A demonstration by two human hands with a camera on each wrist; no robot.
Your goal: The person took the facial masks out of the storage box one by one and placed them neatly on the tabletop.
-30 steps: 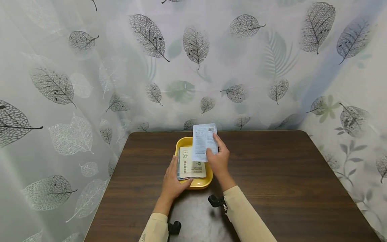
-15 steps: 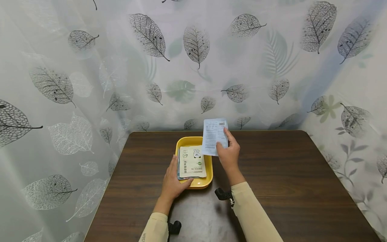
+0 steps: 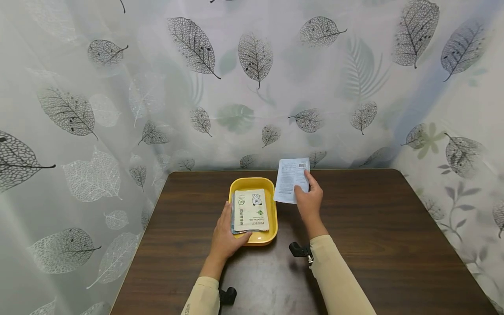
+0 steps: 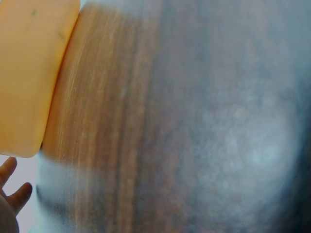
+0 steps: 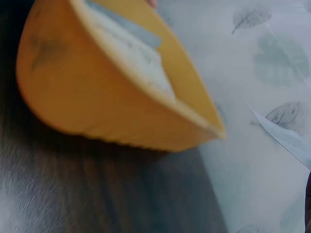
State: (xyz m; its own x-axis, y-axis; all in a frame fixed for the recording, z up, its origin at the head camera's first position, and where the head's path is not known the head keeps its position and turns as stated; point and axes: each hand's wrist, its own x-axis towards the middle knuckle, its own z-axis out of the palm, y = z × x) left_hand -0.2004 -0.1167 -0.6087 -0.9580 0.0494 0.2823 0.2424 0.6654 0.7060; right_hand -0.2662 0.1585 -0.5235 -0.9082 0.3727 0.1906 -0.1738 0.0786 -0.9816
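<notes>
My right hand (image 3: 309,202) pinches a pale blue-white flat packet (image 3: 291,181) printed with small text and a barcode, its thumb on the near face. It is raised to the right of a yellow plastic tray (image 3: 272,216). Inside the tray lies a cream packet (image 3: 251,210) with a bear drawing and green marks, on top of a bluish packet (image 3: 232,223). My left hand (image 3: 223,238) rests against the tray's left side, with the fingers along the wall and the thumb at the front corner. The right wrist view shows the tray wall (image 5: 97,92) tilted and blurred.
The dark brown wooden table (image 3: 374,232) carries the tray near its far middle. A leaf-patterned curtain (image 3: 275,100) hangs behind the table and at its sides. Black wrist cameras sit at both beige sleeves (image 3: 342,275).
My right hand has carried the pale packet rightward from above the tray to beside it, uncovering the cream packet's bear drawing. The left hand and the tray have stayed in place.
</notes>
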